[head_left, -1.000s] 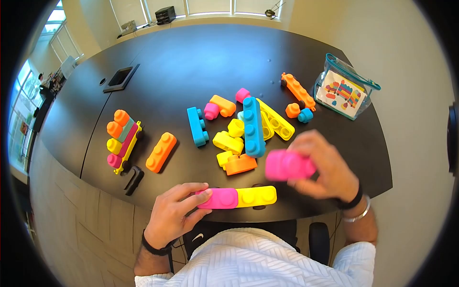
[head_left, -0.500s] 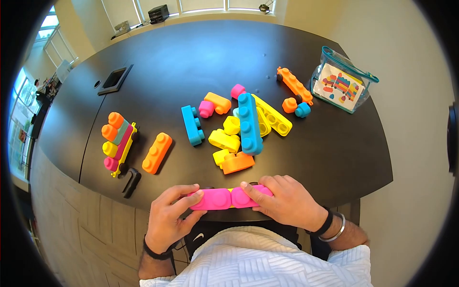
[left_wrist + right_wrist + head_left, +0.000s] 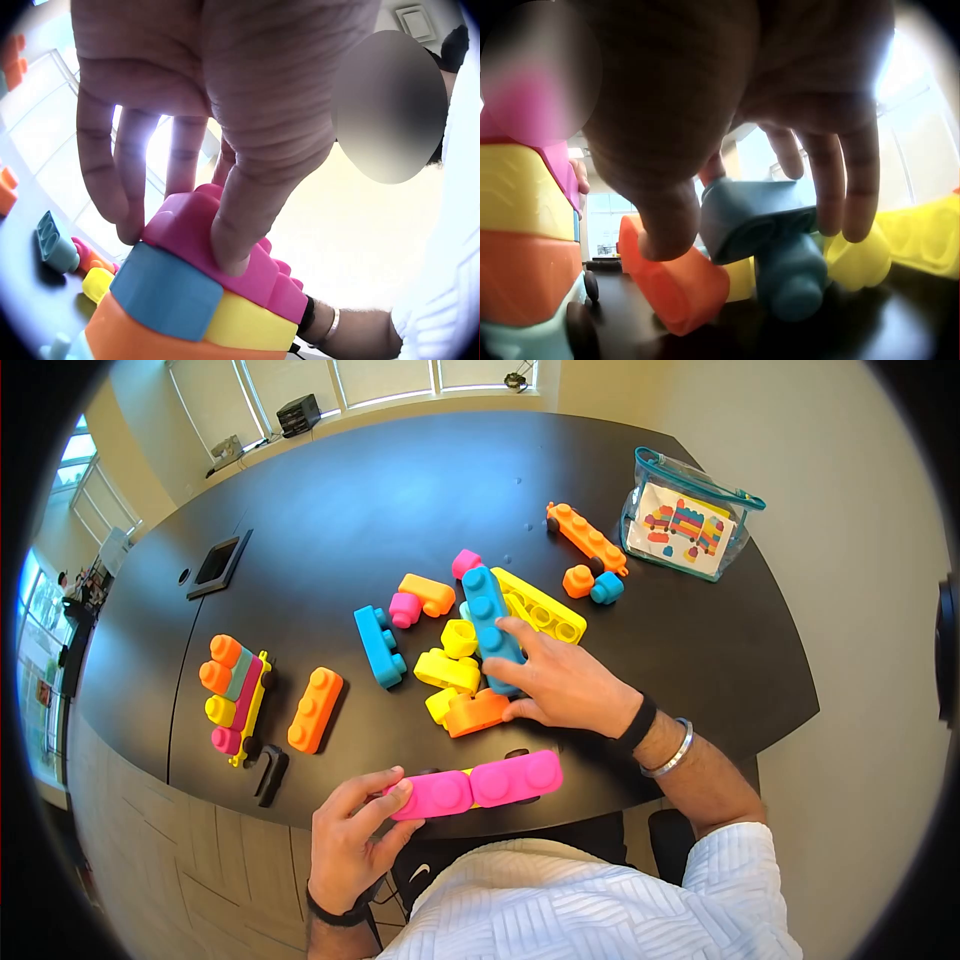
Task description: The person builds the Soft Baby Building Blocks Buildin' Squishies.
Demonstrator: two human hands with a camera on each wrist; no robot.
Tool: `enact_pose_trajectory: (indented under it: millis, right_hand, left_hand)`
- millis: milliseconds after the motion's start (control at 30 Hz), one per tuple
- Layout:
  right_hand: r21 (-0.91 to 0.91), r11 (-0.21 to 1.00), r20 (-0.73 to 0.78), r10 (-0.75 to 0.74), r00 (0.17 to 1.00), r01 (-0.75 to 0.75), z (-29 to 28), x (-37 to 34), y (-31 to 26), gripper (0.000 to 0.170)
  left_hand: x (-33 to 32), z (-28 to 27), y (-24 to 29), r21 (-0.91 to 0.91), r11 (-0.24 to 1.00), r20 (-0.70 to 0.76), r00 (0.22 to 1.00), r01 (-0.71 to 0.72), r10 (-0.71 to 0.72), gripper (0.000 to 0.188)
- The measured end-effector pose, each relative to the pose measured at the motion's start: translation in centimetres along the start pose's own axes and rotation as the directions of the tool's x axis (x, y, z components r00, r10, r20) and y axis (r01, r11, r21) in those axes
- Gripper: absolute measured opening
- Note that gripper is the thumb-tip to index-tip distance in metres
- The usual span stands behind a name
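My left hand (image 3: 350, 838) pinches the left end of a pink block (image 3: 432, 796), beside a second pink block (image 3: 518, 778), atop a wheeled stack. Beneath the pink in the left wrist view lie blue (image 3: 166, 291), yellow (image 3: 253, 322) and orange (image 3: 142, 336) layers. My right hand (image 3: 575, 688) reaches over the pile with its fingers spread at the long blue block (image 3: 490, 622). In the right wrist view the thumb hangs before an orange block (image 3: 684, 289), with the other fingers across the blue block (image 3: 754, 217); whether it is gripped is unclear.
Yellow blocks (image 3: 447, 672) and another blue block (image 3: 379, 647) lie around the pile. Left are an orange block (image 3: 316, 710), a loaded wagon (image 3: 250, 705) and a black curved piece (image 3: 270, 775). An orange wheeled base (image 3: 588, 540) and a clear bag (image 3: 685, 525) stand at the right.
My right hand brought a pink block onto the stack's right side, let go of it and moved up to the long blue block. My left hand keeps its pinch; the head view has shifted.
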State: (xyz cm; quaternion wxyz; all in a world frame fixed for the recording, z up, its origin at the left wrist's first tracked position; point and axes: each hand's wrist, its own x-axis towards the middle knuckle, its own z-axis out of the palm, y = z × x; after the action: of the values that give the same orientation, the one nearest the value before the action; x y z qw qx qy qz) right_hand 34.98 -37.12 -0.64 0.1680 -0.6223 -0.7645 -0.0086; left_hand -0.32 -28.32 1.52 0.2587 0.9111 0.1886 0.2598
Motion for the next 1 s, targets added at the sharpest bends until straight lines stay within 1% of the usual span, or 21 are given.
enact_pose_trajectory:
  millis: [67, 100, 167, 200, 267, 300, 367, 400, 467, 500, 533, 567, 600, 667, 700, 767, 800, 867, 900, 967, 1000]
  right_hand:
    - [0.060, 0.990, -0.025, 0.131, 0.991, -0.129, 0.2, 0.2, 0.2, 0.048]
    - [0.064, 0.990, -0.020, 0.125, 0.992, -0.124, 0.2, 0.2, 0.5, 0.048]
    - [0.015, 0.996, -0.218, 0.086, 0.972, -0.085, 0.2, -0.3, 1.5, 0.037]
    - [0.020, 0.997, -0.214, 0.074, 0.974, -0.072, -0.2, -0.6, 1.7, 0.037]
    - [0.076, 0.996, -0.375, 0.080, 0.923, -0.056, -1.8, -1.4, 1.8, 0.032]
    - [0.085, 0.996, -0.365, 0.068, 0.929, -0.040, -2.7, -1.9, 1.4, 0.032]
    - [0.279, 0.954, -0.391, 0.216, 0.895, -0.108, -4.7, -3.5, -0.2, 0.034]
    - [0.281, 0.955, -0.383, 0.202, 0.901, -0.094, -5.2, -4.3, -0.8, 0.034]
    - [0.496, 0.868, -0.407, 0.204, 0.890, 0.028, -5.9, -5.8, -2.4, 0.039]
    - [0.533, 0.843, -0.409, 0.174, 0.896, 0.079, -6.0, -6.3, -3.4, 0.040]
    - [0.567, 0.813, -0.413, 0.146, 0.899, 0.129, -6.0, -6.7, -4.3, 0.041]
    - [0.606, 0.780, -0.377, 0.105, 0.920, 0.159, -5.8, -7.0, -4.9, 0.044]
    - [0.623, 0.766, -0.337, 0.079, 0.938, 0.159, -5.7, -7.2, -5.5, 0.048]
    - [0.609, 0.787, -0.233, 0.051, 0.971, 0.105, -5.7, -7.3, -6.5, 0.056]
    - [0.609, 0.786, -0.234, 0.050, 0.971, 0.106, -5.6, -7.3, -6.9, 0.056]
    - [0.458, 0.884, -0.197, 0.005, 0.980, 0.088, -5.3, -7.1, -7.6, 0.062]
    - [0.458, 0.885, -0.199, 0.005, 0.980, 0.088, -5.0, -7.0, -8.1, 0.062]
    - [0.434, 0.899, -0.162, 0.010, 0.987, 0.062, -4.7, -7.0, -9.0, 0.063]
    - [0.419, 0.905, -0.169, -0.011, 0.986, 0.081, -4.3, -7.1, -8.8, 0.059]
    - [0.390, 0.917, -0.181, -0.013, 0.983, 0.084, -3.8, -7.2, -8.7, 0.057]
    - [0.360, 0.929, -0.192, -0.018, 0.981, 0.088, -3.5, -7.3, -8.6, 0.055]
  left_hand:
    - [-0.1, 0.0, 0.1, -0.002, 1.000, -0.009, 1.000, -0.013, 0.013, 0.053]
    - [-0.2, 0.0, 0.1, -0.001, 1.000, -0.011, 1.000, -0.005, 0.005, 0.053]
    - [0.0, -0.1, 0.1, -0.056, 0.998, 0.006, 1.000, 0.017, -0.016, 0.051]
    - [0.1, -0.1, 0.1, -0.051, 0.998, -0.001, 1.000, 0.028, -0.028, 0.051]
    - [0.1, -0.1, 0.0, -0.071, 0.997, 0.001, 1.000, 0.013, -0.013, 0.046]
    - [0.1, -0.2, 0.0, -0.068, 0.997, -0.007, 0.999, 0.033, -0.034, 0.046]
    - [0.4, -0.2, -0.1, -0.021, 0.999, 0.014, 0.999, -0.035, 0.035, 0.048]
    - [0.5, -0.2, -0.1, -0.018, 1.000, 0.002, 1.000, -0.020, 0.020, 0.048]
    - [0.5, -0.1, -0.2, -0.028, 0.999, 0.020, 0.999, -0.041, 0.042, 0.065]
    - [0.1, 0.3, -0.2, -0.025, 0.999, 0.012, 0.999, -0.029, 0.029, 0.065]
    - [-0.2, 0.9, -0.4, -0.147, 0.989, -0.026, 0.999, 0.032, -0.036, 0.077]
    - [-0.5, 1.2, -0.6, -0.268, 0.960, -0.055, 0.993, 0.085, -0.103, 0.090]
    - [-0.6, 1.3, -0.7, -0.265, 0.960, -0.059, 0.992, 0.089, -0.109, 0.090]
    - [-0.7, 1.4, -1.0, -0.236, 0.970, -0.045, 0.996, 0.062, -0.075, 0.106]
    - [-0.8, 1.7, -1.1, -0.235, 0.970, -0.046, 0.996, 0.062, -0.075, 0.106]
    - [-1.0, 2.1, -1.5, -0.219, 0.976, -0.081, 0.997, 0.000, -0.018, 0.100]
    - [-0.9, 1.9, -1.2, -0.218, 0.976, -0.081, 0.997, -0.002, -0.016, 0.100]
    - [-0.4, 1.2, -0.5, -0.089, 0.996, -0.041, 0.999, -0.023, 0.019, 0.094]
    - [-0.2, 1.1, -0.4, -0.088, 0.996, -0.040, 0.999, -0.025, 0.021, 0.094]
    - [0.0, 1.1, -0.3, -0.066, 0.996, -0.050, 0.997, -0.066, 0.063, 0.090]
    - [0.0, 1.1, -0.3, -0.068, 0.996, -0.048, 0.997, -0.064, 0.061, 0.090]
